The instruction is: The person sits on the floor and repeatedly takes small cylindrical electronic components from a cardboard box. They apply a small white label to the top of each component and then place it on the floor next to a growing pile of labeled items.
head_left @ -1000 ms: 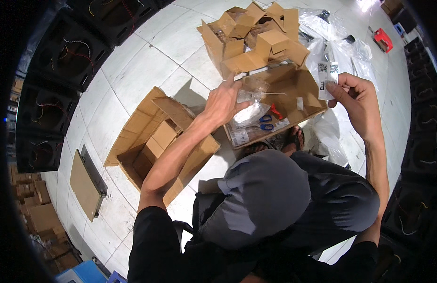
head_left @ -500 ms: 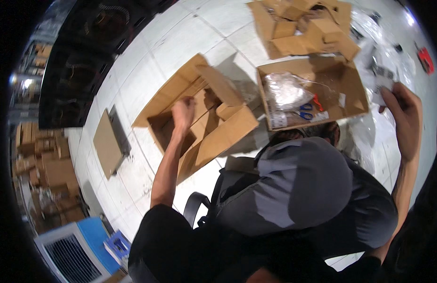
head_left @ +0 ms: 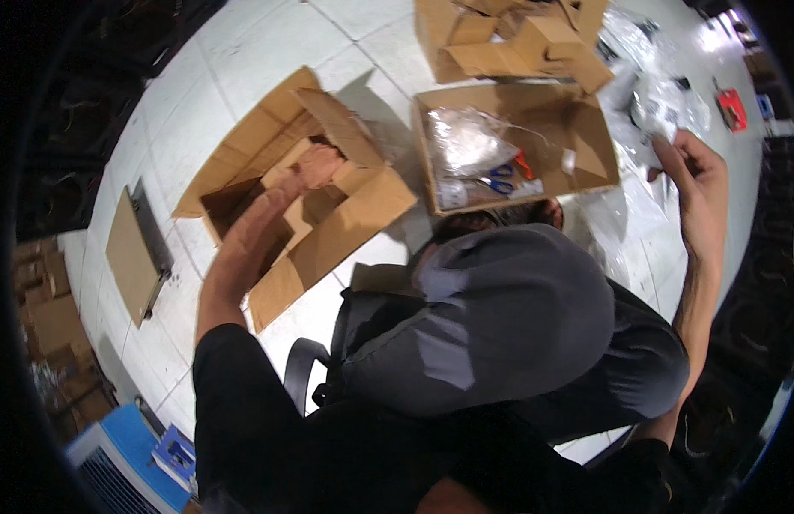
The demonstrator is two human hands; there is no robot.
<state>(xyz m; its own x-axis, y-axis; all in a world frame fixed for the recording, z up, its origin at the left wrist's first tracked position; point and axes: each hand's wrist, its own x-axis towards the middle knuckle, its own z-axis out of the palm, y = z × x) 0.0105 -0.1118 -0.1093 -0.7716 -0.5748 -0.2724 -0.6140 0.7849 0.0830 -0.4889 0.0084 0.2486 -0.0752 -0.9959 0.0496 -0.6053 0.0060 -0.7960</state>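
My left hand [head_left: 318,166] reaches down into an open cardboard box [head_left: 350,224] on the floor at left. Its fingertips are blurred against the inner flaps, and whether they grip anything is unclear. Off to the right, my right hand [head_left: 698,171] is raised with thumb and fingers pinched on a clear plastic bag [head_left: 658,116] that has a whitish part. Between the hands stands a shallow cardboard tray box [head_left: 598,137]. In it lie a clear bag of white items [head_left: 470,146], blue-handled scissors [head_left: 501,180] and a small orange-red thing [head_left: 524,164].
Beyond the tray box is another carton [head_left: 474,58] with loose cardboard pieces. More clear plastic [head_left: 611,214] spreads along the right. A red object [head_left: 731,110] lies farther right. At left are a flat brown board [head_left: 131,257] and a blue-and-white appliance [head_left: 123,454].
The whole view has shifted, so the boxes appear farther left. My left hand has gone deeper toward the box's far inner flaps. The right hand's pale item has moved toward the plastic pile.
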